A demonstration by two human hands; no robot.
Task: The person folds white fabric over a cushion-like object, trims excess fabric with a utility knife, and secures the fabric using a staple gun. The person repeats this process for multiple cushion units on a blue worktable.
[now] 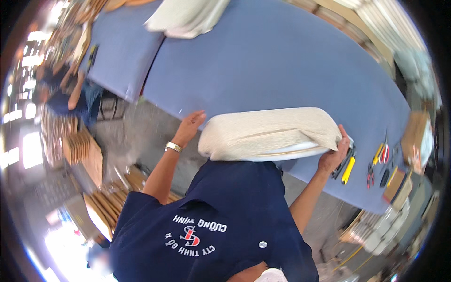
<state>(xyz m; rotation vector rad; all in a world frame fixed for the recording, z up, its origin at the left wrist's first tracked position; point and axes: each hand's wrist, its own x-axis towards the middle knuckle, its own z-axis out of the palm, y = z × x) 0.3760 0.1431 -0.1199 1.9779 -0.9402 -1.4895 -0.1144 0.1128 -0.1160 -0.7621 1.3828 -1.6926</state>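
A long padded cushion [263, 124] in beige fabric lies across the near edge of the blue-covered table [263, 61], close against my body. Along its near side the fabric gapes in a fold, and white padding [291, 151] shows there. My right hand [334, 152] grips the cushion's right end, thumb on top at the corner. Off the left end, my left hand [189, 128] is held with its fingers stretched out and nothing in it; a small gap seems to separate it from the fabric.
Beside my right hand lie a yellow-handled tool [348, 170], red-handled pliers [384, 154] and other hand tools. Folded beige fabric [188, 19] is piled at the far side. Curved wooden pieces [98, 207] stand at lower left. Another person [70, 101] works at far left.
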